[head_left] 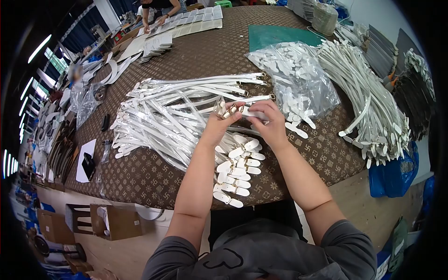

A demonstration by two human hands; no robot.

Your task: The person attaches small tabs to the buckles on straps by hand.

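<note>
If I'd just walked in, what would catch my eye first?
Probably the big spread of white straps across the brown patterned table. Next, the left hand and right hand, close together, holding small white buckled pieces. Beyond the right hand lies a clear plastic bag of white tabs.

Room lies beyond the straps [154,123]; a bag [298,70] blocks forward-right.

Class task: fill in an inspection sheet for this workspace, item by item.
Surface: brown patterned cloth.
Job's things: buckled white tabs piled at the near edge; white straps to their left.
Clutter: dark device on white paper; plastic bag with white pieces, partly over a green mat.
Hands: left hand holding gold-coloured buckles, right hand gripping a white strip.
Cables: none clearly identifiable.
Surroundings: another person at the far end; cardboard box lower left.
</note>
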